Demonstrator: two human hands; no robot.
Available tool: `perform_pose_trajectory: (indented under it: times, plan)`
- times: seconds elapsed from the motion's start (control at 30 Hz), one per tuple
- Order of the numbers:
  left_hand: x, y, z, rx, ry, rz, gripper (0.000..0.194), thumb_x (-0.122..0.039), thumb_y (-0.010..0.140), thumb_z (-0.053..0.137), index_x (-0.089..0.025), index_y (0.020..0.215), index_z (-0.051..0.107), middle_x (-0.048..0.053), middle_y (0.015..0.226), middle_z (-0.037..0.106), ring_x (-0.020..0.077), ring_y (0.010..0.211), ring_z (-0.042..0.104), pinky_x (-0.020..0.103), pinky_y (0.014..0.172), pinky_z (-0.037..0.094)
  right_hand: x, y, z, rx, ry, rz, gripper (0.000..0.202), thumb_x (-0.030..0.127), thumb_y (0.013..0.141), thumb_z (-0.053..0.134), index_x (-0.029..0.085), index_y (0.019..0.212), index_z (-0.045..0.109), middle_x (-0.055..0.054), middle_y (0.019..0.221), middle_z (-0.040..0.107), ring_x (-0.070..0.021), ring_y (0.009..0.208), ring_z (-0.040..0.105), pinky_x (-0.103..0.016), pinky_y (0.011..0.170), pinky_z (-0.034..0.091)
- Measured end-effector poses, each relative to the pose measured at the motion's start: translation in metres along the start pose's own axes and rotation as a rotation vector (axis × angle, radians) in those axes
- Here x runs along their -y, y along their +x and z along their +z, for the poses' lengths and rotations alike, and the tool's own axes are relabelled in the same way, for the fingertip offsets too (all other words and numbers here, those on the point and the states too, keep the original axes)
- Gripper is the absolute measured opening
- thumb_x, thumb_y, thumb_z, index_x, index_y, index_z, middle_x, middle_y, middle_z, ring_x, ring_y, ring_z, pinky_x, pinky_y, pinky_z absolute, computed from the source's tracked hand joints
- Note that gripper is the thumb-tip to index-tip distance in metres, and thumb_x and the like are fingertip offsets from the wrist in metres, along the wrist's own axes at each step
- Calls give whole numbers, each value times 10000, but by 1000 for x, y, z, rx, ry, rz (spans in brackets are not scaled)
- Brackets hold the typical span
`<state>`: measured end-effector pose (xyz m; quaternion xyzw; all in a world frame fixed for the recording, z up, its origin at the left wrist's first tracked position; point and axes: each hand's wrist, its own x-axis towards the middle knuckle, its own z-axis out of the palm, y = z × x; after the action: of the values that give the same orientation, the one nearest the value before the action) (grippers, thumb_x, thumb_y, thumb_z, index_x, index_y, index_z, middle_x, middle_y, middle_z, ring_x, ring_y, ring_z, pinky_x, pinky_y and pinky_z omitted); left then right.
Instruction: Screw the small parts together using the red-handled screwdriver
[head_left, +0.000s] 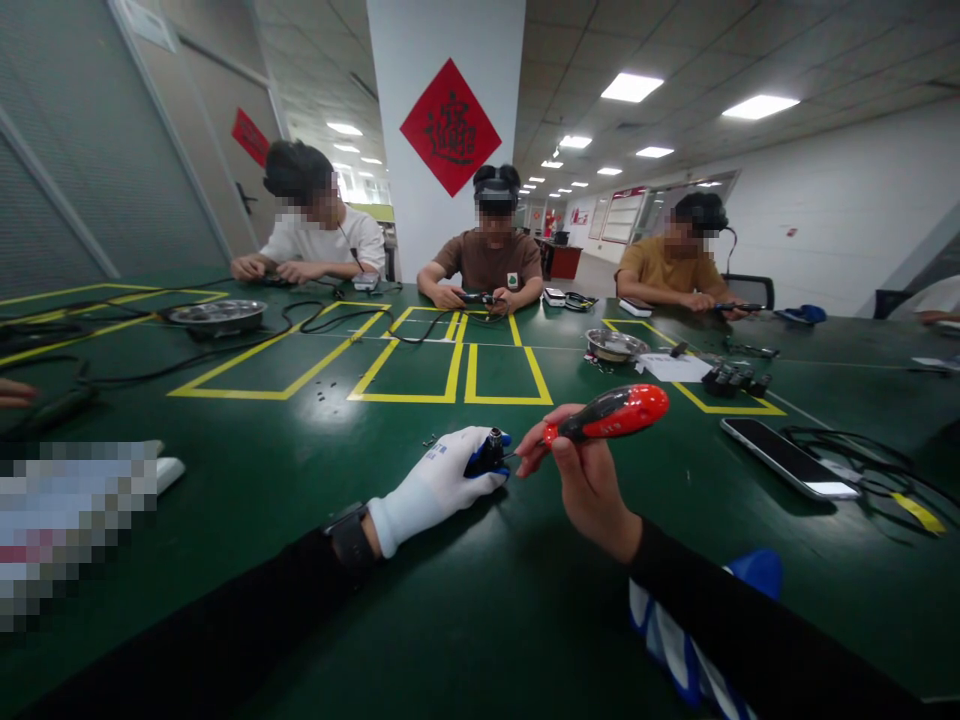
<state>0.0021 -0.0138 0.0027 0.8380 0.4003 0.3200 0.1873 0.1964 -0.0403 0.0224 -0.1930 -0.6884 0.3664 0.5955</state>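
My left hand (pixel 439 480), in a white glove with blue fingertips, is closed around a small black part (pixel 491 452) with a metallic round top, just above the green table. The fingers hide much of the part, so its kind does not show. My bare right hand (pixel 589 480) grips a screwdriver (pixel 615 412) with a red and black handle. The screwdriver lies nearly level, its thin shaft pointing left toward the black part. Whether the tip touches the part I cannot tell.
A phone (pixel 787 458) and coiled cables (pixel 877 470) lie at the right. A blue-and-white glove (pixel 690 640) rests under my right forearm. Metal bowls (pixel 613 346) and black parts (pixel 735 380) stand farther off. Yellow tape (pixel 405 398) marks the green table (pixel 247 480). Several people sit opposite.
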Motion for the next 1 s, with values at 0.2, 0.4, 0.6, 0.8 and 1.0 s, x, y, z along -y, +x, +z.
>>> perform_pose_trajectory:
  times: [0.2,0.4,0.6,0.8,1.0]
  plan:
    - [-5,0,-4,17,-34,-47,313,-394,850,604,-193,1090,608,47,1055,648,216,952,601,325,839,458,-1,0,1,9,17,10,102,298,985,446,245,1069,467,-4,846,655,-136,646,644,-297,602,537]
    - [-9,3,-8,34,-76,-61,238,-374,840,608,-181,977,638,29,962,658,200,881,595,307,794,441,1,1,1,-2,54,49,113,293,974,472,238,1071,463,1,833,640,-130,641,645,-291,608,538]
    - [-10,4,-9,36,-84,-79,210,-355,820,613,-184,935,650,18,938,667,195,858,596,298,772,437,5,2,2,17,123,88,269,306,952,509,233,1207,464,-29,930,659,-148,716,678,-326,686,565]
    - [-11,3,-8,15,-65,-105,231,-355,807,623,-187,963,653,25,951,675,203,875,603,303,777,443,8,8,3,-87,98,172,144,271,861,660,181,878,548,-2,727,674,-138,578,664,-268,563,557]
    - [-13,2,-8,17,-55,-119,253,-375,816,616,-185,981,648,38,960,672,210,880,610,314,786,456,5,9,-1,-137,187,179,243,316,917,558,216,1134,509,-12,877,677,-133,640,670,-307,630,570]
